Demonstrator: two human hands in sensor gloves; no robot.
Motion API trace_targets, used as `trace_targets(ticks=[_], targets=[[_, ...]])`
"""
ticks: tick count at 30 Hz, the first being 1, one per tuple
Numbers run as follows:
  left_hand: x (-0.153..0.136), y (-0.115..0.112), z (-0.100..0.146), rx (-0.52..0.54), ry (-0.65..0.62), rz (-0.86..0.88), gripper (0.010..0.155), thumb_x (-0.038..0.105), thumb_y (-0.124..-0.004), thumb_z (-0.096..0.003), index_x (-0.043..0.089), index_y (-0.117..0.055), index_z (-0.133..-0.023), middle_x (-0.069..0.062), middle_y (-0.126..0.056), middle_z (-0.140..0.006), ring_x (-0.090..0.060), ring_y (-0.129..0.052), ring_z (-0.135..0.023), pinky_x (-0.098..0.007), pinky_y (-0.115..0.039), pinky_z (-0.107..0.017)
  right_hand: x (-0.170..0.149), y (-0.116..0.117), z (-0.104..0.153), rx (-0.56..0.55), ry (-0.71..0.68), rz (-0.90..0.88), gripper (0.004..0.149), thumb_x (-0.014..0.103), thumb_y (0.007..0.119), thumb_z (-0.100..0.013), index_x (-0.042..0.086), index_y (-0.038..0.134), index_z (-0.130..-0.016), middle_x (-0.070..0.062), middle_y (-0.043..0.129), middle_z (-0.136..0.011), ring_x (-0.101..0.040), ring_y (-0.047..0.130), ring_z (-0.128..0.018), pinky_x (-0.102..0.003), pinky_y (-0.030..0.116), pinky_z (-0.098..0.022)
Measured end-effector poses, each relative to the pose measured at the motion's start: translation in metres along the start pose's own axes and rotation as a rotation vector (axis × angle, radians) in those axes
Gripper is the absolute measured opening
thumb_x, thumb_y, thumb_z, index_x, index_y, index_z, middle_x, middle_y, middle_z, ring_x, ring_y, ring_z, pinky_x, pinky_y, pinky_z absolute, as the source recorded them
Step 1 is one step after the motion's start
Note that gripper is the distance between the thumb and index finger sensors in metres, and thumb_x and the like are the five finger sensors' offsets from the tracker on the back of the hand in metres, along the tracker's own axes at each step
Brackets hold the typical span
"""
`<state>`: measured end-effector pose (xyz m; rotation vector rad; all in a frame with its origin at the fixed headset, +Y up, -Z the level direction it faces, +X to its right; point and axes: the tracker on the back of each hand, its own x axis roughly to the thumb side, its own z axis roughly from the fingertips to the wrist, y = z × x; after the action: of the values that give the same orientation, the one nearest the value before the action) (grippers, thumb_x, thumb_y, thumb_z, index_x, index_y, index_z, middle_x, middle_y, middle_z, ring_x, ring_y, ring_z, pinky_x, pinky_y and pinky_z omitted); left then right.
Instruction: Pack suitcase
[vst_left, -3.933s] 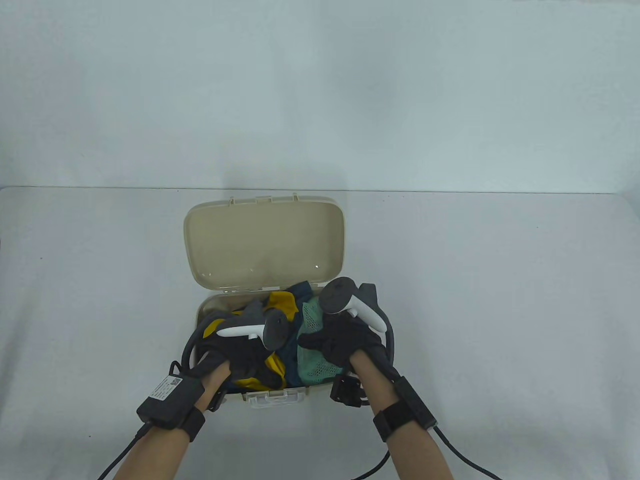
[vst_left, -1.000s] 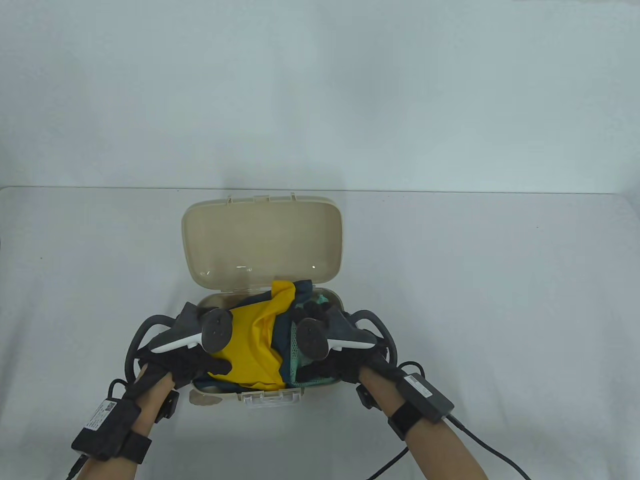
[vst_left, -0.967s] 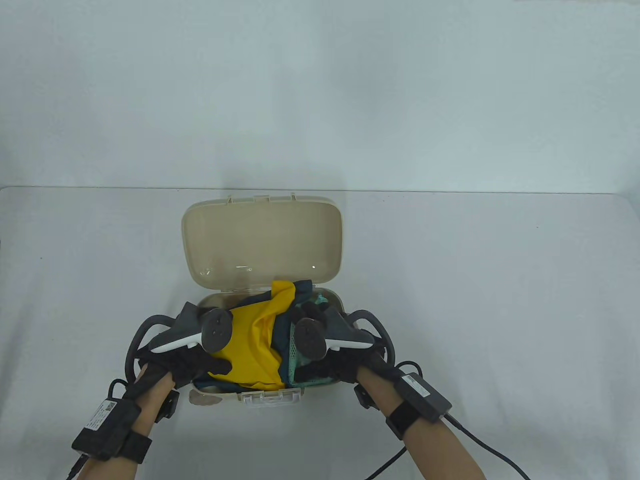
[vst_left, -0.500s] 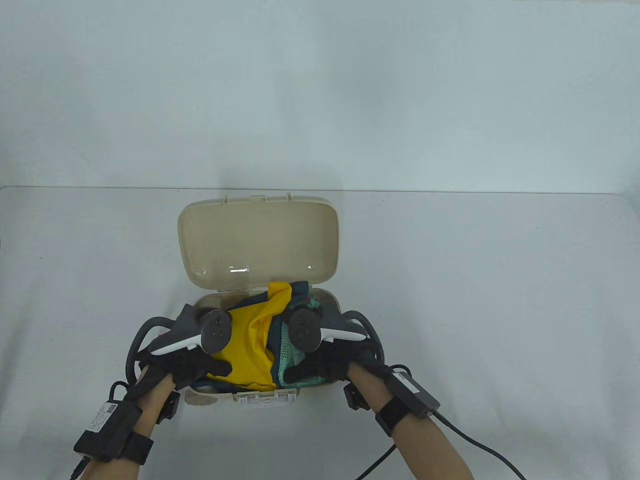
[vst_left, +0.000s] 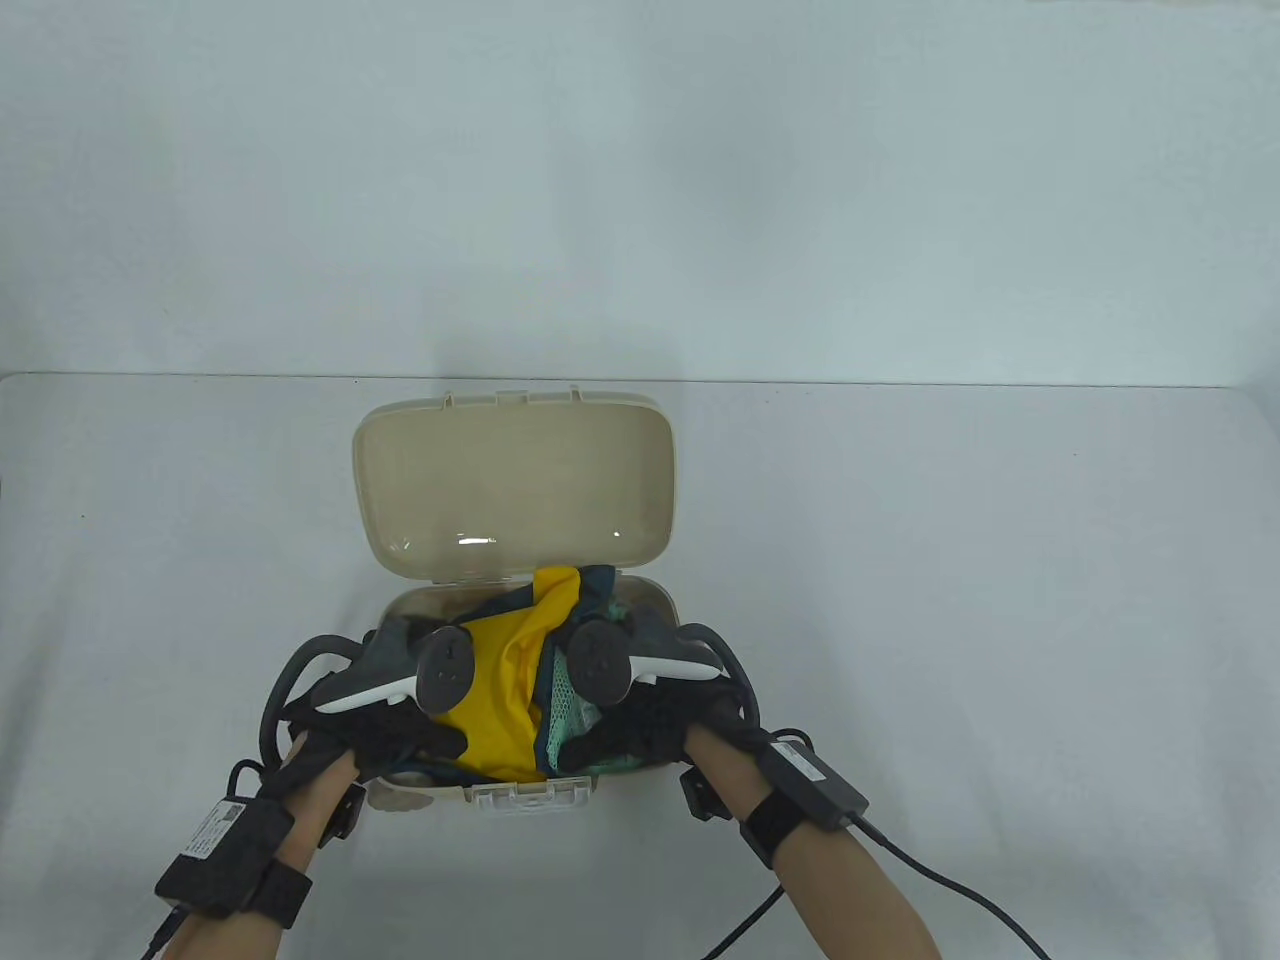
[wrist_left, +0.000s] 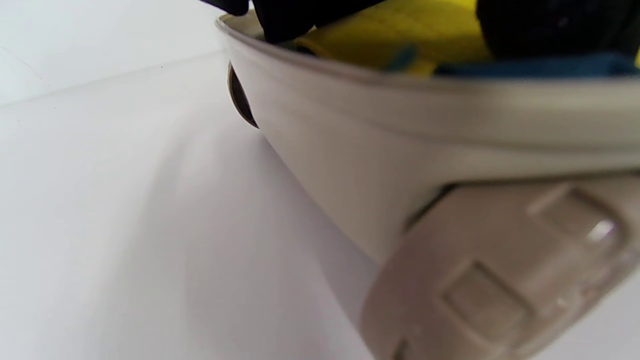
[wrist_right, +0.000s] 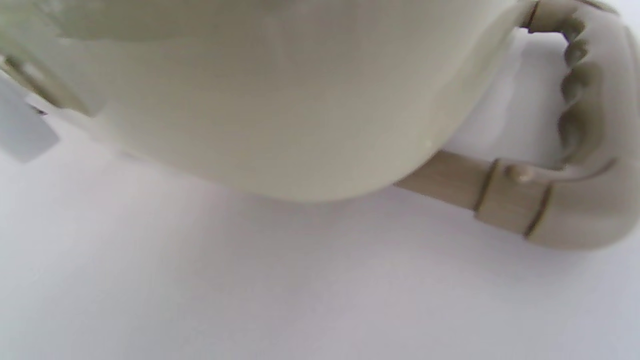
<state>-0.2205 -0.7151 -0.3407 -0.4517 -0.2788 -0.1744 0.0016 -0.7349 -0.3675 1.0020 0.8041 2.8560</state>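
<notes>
A small beige suitcase (vst_left: 418, 795) stands near the table's front edge with its lid (vst_left: 510, 480) upright behind it. A yellow garment (vst_left: 500, 690), a teal mesh piece (vst_left: 562, 712) and dark blue cloth (vst_left: 600, 585) bulge above the rim. My left hand (vst_left: 400, 735) lies on the left side of the pile with its thumb on the yellow garment. In the left wrist view, black fingertips (wrist_left: 280, 20) touch the yellow cloth (wrist_left: 400, 30) at the case's rim (wrist_left: 375, 150). My right hand (vst_left: 640, 725) presses on the mesh piece; its fingers are hidden under the tracker.
The white front latch (vst_left: 530, 795) faces me, also close up as the latch (wrist_left: 500, 280) in the left wrist view. The right wrist view shows the case wall (wrist_right: 275, 100) and its carry handle (wrist_right: 575, 200) on the white table (vst_left: 1000, 600). Glove cables trail off the front edge.
Both hands have drawn a little closer together over the clothes, the right one moving left onto the mesh. The suitcase has slid slightly left.
</notes>
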Motion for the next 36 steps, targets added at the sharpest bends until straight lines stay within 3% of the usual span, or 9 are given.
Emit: trace_targets(ticks=[4, 9, 15, 23, 28, 31, 36], targets=[[-0.006, 0.008, 0.006, 0.006, 0.006, 0.021, 0.101, 0.061, -0.076, -0.0376, 0.026, -0.020, -0.113, -0.003, -0.029, -0.122, -0.032, -0.036, -0.116, -0.049, -0.038, -0.082, 0.000, -0.013, 0.009, -0.027, 0.016, 0.022, 0.109, 0.073, 0.064, -0.037, 0.016, 0.003, -0.107, -0.019, 0.016, -0.118, -0.051, 0.033, -0.108, -0.059, 0.047, -0.076], [-0.014, 0.031, 0.027, 0.112, 0.006, 0.089, 0.097, 0.058, -0.077, -0.0410, 0.026, -0.021, -0.114, -0.004, -0.030, -0.122, -0.033, -0.038, -0.115, -0.049, -0.040, -0.082, -0.004, -0.041, 0.033, -0.120, 0.024, 0.004, 0.099, 0.069, 0.065, -0.042, 0.016, 0.016, -0.111, -0.017, 0.028, -0.119, -0.050, 0.042, -0.109, -0.058, 0.051, -0.076], [-0.026, 0.062, 0.059, 0.310, 0.016, 0.249, 0.092, 0.057, -0.072, -0.0443, 0.024, -0.023, -0.114, -0.007, -0.032, -0.122, -0.035, -0.040, -0.115, -0.050, -0.042, -0.082, -0.018, -0.080, 0.069, -0.305, 0.002, -0.192, 0.094, 0.069, 0.061, -0.044, 0.016, 0.022, -0.112, -0.016, 0.034, -0.119, -0.047, 0.048, -0.108, -0.057, 0.054, -0.075], [-0.058, 0.088, 0.075, 0.519, 0.033, 0.586, 0.089, 0.060, -0.064, -0.0471, 0.021, -0.020, -0.114, -0.011, -0.030, -0.122, -0.039, -0.039, -0.114, -0.052, -0.044, -0.081, -0.047, -0.125, 0.105, -0.604, 0.061, -0.452, 0.089, 0.069, 0.055, -0.046, 0.015, 0.026, -0.112, -0.014, 0.040, -0.118, -0.045, 0.052, -0.108, -0.056, 0.055, -0.075], [-0.087, 0.099, 0.066, 0.622, 0.076, 0.812, 0.088, 0.061, -0.062, -0.0480, 0.020, -0.019, -0.114, -0.011, -0.028, -0.122, -0.039, -0.037, -0.114, -0.051, -0.043, -0.082, -0.071, -0.141, 0.101, -0.674, 0.110, -0.591, 0.091, 0.068, 0.054, -0.047, 0.014, 0.021, -0.111, -0.015, 0.036, -0.119, -0.045, 0.049, -0.108, -0.057, 0.052, -0.076], [-0.101, 0.100, 0.051, 0.625, 0.106, 0.932, 0.089, 0.061, -0.060, -0.0485, 0.019, -0.016, -0.114, -0.012, -0.025, -0.122, -0.040, -0.036, -0.114, -0.051, -0.042, -0.082, -0.082, -0.145, 0.090, -0.710, 0.170, -0.642, 0.092, 0.069, 0.054, -0.047, 0.012, 0.019, -0.111, -0.016, 0.034, -0.119, -0.046, 0.047, -0.109, -0.057, 0.052, -0.076], [-0.112, 0.097, 0.021, 0.573, 0.120, 1.133, 0.091, 0.062, -0.059, -0.0494, 0.015, -0.013, -0.113, -0.016, -0.024, -0.121, -0.043, -0.036, -0.112, -0.052, -0.042, -0.080, -0.089, -0.148, 0.062, -0.637, 0.195, -0.702, 0.093, 0.069, 0.054, -0.048, 0.010, 0.018, -0.111, -0.017, 0.034, -0.118, -0.047, 0.046, -0.108, -0.058, 0.052, -0.075]])
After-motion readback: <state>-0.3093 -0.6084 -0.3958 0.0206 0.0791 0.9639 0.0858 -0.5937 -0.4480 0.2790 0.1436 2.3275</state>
